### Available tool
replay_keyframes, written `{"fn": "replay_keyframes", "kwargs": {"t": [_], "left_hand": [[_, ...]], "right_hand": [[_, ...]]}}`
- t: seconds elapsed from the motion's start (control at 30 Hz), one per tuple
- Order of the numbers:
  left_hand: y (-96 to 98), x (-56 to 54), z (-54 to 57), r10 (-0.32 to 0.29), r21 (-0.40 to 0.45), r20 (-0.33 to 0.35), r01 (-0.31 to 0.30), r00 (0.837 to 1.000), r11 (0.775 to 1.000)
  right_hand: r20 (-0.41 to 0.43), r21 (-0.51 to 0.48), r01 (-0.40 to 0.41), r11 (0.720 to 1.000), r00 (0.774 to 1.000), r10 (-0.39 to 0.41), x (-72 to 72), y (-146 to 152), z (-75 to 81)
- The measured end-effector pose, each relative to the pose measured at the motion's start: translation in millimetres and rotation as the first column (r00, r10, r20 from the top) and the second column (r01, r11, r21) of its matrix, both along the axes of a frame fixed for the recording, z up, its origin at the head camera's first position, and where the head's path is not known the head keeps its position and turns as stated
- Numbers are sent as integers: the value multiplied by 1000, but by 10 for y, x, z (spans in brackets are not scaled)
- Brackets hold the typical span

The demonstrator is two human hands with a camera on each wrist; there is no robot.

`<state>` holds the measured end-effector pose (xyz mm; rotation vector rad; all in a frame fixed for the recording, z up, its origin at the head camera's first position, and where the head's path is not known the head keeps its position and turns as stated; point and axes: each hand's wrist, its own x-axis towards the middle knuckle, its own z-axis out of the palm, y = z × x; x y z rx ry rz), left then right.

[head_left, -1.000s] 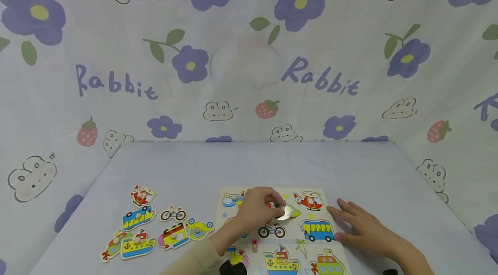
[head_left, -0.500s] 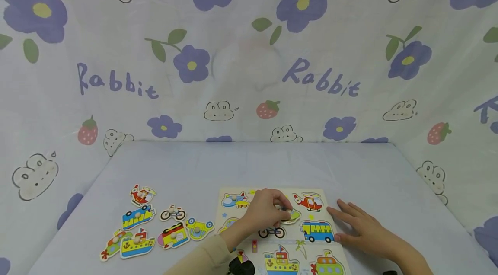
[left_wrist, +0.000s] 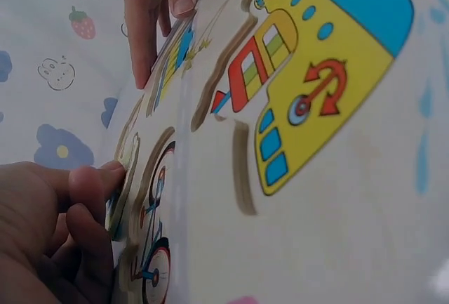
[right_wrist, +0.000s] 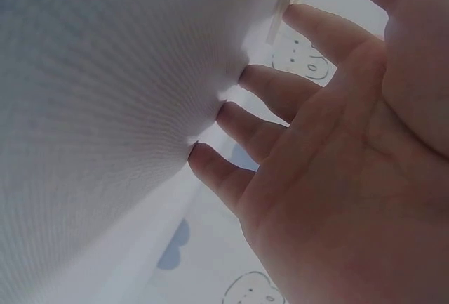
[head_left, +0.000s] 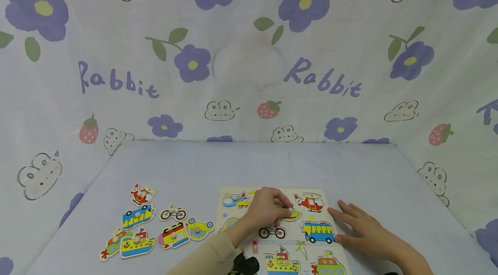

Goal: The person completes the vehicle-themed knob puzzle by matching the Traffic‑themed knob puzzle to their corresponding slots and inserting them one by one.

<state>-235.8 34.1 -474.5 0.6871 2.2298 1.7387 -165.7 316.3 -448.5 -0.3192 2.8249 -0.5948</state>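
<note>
In the head view, my left hand (head_left: 267,208) pinches the knob of a green-and-yellow puzzle piece (head_left: 295,214), whose kind is mostly hidden by the fingers. That piece lies at the top-middle spot of a wooden puzzle board (head_left: 284,242); whether it sits flush I cannot tell. The left wrist view catches the same piece edge-on under the fingertips, above the bicycle recess (left_wrist: 156,227). With fingers spread, my right hand (head_left: 365,232) rests by the board's right edge, thumb and index finger touching it. Its other fingertips press on the tablecloth in the right wrist view.
Left of the board lie loose knobbed pieces: a helicopter (head_left: 142,196), bus (head_left: 138,218), bicycle (head_left: 173,213), locomotive (head_left: 173,236), upside-down car (head_left: 199,229), ship (head_left: 137,244) and submarine (head_left: 112,247). An airplane piece (head_left: 235,200) sits at the board's top left. A patterned curtain (head_left: 249,71) stands behind.
My left hand has shifted slightly right, and the pinched piece, tilted and shiny before, now lies flatter on the board. The right hand stays in place.
</note>
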Motion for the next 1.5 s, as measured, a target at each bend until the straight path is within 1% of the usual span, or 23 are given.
{"fn": "replay_keyframes", "kwargs": {"t": [0.23,0.4,0.47,0.63,0.9,1.1,1.17,1.3,1.4,1.5], "left_hand": [[37,10,34,13,-36,34,-11,999,999],[20,33,52,13,-14,84,-12,996,1000],[16,40,52,10,0,92,-10,996,1000],[17,41,40,11,12,87,-12,996,1000],[24,18,10,32,-14,70,-31,997,999],[28,3,-18,37,-14,66,-36,997,999],[32,3,-19,43,-19,61,-42,997,999],[37,21,-6,64,-48,53,-61,997,997],[36,48,16,70,-69,36,-67,997,995],[7,76,36,45,-55,35,-43,998,998]], "right_hand": [[7,-10,3,1000,1000,-3,19,9,1],[9,-18,-4,1000,1000,4,20,17,-17],[10,-20,-4,1000,1000,4,21,15,-23],[2,-14,-7,1000,1000,7,24,9,-24],[-12,-10,-14,1000,1000,14,21,-3,-7],[-23,0,-33,999,999,33,9,-5,1],[-21,-1,-27,1000,999,27,6,-6,2],[-19,-2,-26,1000,999,26,1,-6,1],[-13,-3,-24,1000,1000,24,3,-6,2],[-5,-3,-11,1000,1000,11,6,-6,-6]]}}
